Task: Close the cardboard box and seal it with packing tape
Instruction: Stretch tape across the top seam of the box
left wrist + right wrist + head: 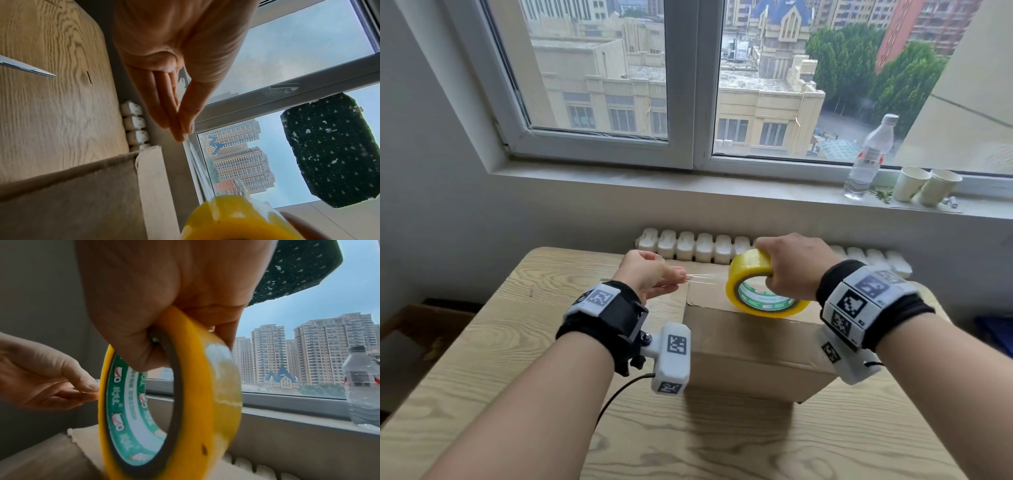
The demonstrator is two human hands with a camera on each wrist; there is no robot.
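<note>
- Left hand point(650, 274), over the wooden table point(500, 342) just left of the cardboard box point(750, 353), pinching the clear tape end point(702, 278); strip faint, barely visible.
- Box closed on the table, long axis left to right, far side hidden behind the tape roll point(751, 284).
- Right hand point(796, 265) gripping the roll above the box top, fingers through the core, opening facing the camera.

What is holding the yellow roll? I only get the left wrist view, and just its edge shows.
Observer: The right hand grips the tape roll, fingers hooked through its core.
Operator: The left hand pinches the tape end. Is the roll on the box?
Observer: Head view: it stands on edge and appears to rest on the cardboard box top.
Operator: Top closed?
Observer: It lies flat under the roll; tape on it, I cannot tell.
</note>
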